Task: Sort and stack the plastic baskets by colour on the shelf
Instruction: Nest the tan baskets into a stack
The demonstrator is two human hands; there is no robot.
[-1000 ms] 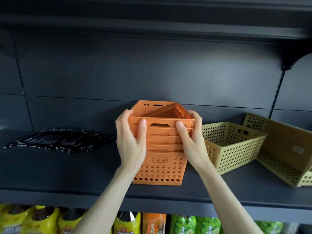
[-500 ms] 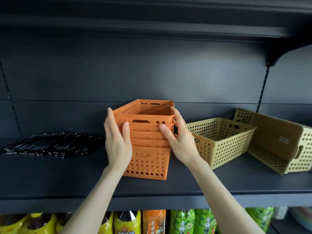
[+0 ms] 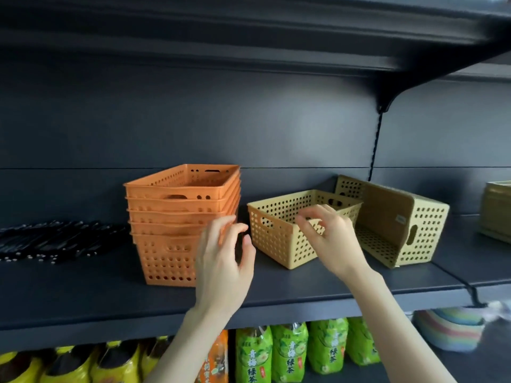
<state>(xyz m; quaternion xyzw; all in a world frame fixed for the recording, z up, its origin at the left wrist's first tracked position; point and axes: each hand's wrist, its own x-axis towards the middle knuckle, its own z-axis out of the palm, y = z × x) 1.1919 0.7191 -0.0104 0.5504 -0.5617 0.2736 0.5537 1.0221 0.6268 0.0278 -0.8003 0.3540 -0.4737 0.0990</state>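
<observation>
I am letting go of the orange stack (image 3: 177, 217). Half a second ago both my hands were pressing its sides. Now my left hand (image 3: 221, 261) is hovering just off its right front corner, fingers loosely spread and holding nothing. My right hand (image 3: 329, 236) is reaching across to the upright yellow basket (image 3: 279, 239), fingers loosely curled over its near rim and gripping nothing I can make out. The stack is standing nested and square on the shelf (image 3: 83, 294), so I am judging the orange lot sorted and the yellow ones next. Just beyond the upright one, a second yellow basket (image 3: 409, 225) is lying on its side, its open mouth facing left. Motion blur is smearing my right fingertips, so I am not telling whether they are touching the rim yet. A third yellowish basket (image 3: 497, 211) is being cut off by the right edge, and the dark bundle (image 3: 55, 239) to the left is staying too blurred to name.
</observation>
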